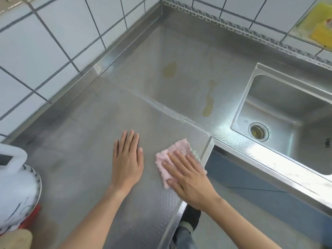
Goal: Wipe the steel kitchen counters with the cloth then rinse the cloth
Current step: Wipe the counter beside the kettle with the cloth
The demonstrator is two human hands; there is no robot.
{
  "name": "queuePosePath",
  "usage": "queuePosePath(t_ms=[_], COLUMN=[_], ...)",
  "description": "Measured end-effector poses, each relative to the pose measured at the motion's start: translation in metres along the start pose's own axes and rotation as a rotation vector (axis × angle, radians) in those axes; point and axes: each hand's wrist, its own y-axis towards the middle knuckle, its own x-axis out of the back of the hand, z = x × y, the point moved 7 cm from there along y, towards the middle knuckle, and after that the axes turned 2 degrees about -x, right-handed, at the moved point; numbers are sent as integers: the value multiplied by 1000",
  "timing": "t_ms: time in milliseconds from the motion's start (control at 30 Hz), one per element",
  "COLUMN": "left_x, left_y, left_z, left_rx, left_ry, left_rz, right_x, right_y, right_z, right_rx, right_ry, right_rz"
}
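Note:
A pink cloth (177, 150) lies flat on the steel counter (86, 141) near its front corner. My right hand (190, 178) presses on the cloth with straight fingers. My left hand (127, 159) rests flat on the bare counter just left of the cloth, fingers straight. Yellowish stains (169, 70) mark the counter further back, with another streak (208, 105) close to the sink. The steel sink (280, 112) is set in the counter to the right, its drain (258, 132) visible.
A white jug (12, 159) and a patterned plate (27, 194) stand at the counter's left edge. White tiled walls border the counter at left and back. A yellow item (319, 24) hangs on the wall at upper right. The floor and my shoe (192, 218) show below the counter corner.

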Motion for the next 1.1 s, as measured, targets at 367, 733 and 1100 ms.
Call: queuePosePath(t_ms=[367, 733, 1100], left_x=[-12, -53, -53], left_y=[70, 148, 150], left_z=[-39, -79, -77], left_rx=[42, 218, 240], left_ry=[-89, 0, 71], left_rz=[7, 14, -22], right_x=[20, 49, 32], right_y=[78, 24, 35], right_z=[-44, -181, -136], right_rx=[-389, -605, -183], right_ry=[97, 0, -3], right_rz=[-76, -73, -64])
